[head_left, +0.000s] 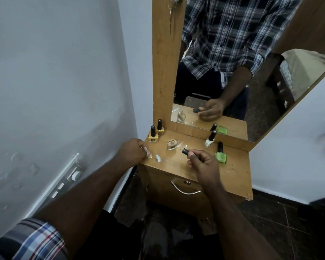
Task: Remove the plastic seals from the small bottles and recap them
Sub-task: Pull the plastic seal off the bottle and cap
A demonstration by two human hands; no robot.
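The uncapped beige nail polish bottle (172, 144) stands near the middle of the dressing table top (236, 177), just in front of the brush cap (185, 151) that the right hand (203, 162) pinches by its black stem. The left hand (132, 153), at the left edge, has its fingers curled round a scrap of clear plastic seal (148, 154). Small, light glass, likely slippery and easily tipped: steady it by the body while screwing the cap down.
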